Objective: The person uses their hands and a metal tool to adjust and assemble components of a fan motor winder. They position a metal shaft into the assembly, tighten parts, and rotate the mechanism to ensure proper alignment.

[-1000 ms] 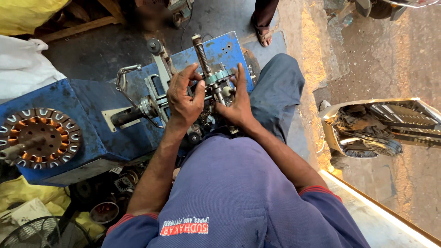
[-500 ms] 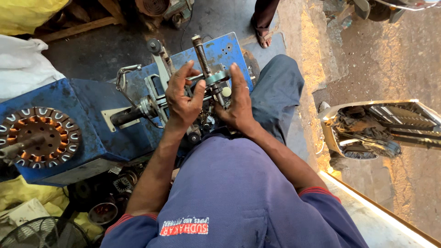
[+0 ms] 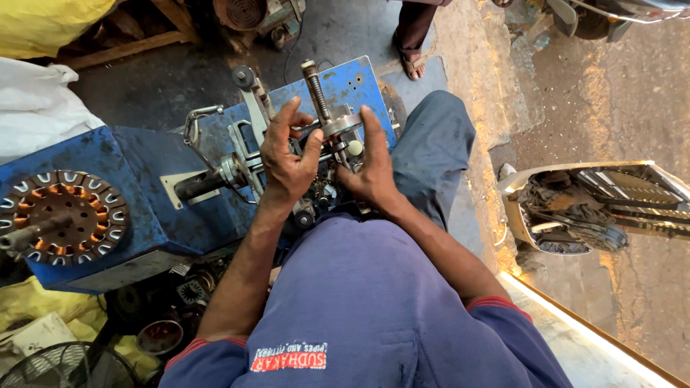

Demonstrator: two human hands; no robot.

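Note:
A blue coil-winding machine [image 3: 154, 190] stands in front of me, with a metal winding fixture [image 3: 332, 126] on a threaded shaft at its right end. My left hand [image 3: 286, 159] wraps around the fixture from the left, fingers curled over its metal parts. My right hand [image 3: 369, 167] presses on the fixture from the right, index finger stretched up along the metal block. A small cream knob [image 3: 354, 148] sits between the two hands. On the machine's left face is a round stator core [image 3: 65, 215] with copper windings.
A white sack [image 3: 36, 108] and a yellow sack [image 3: 50, 25] lie at the left. Another person's sandalled foot [image 3: 413, 61] stands beyond the machine. A metal frame with cloth [image 3: 596, 208] lies right. Loose parts and a fan guard [image 3: 65, 366] sit lower left.
My right index finger has straightened up along the fixture's block. Both hands stay on the fixture, with only slight shifts of the fingers.

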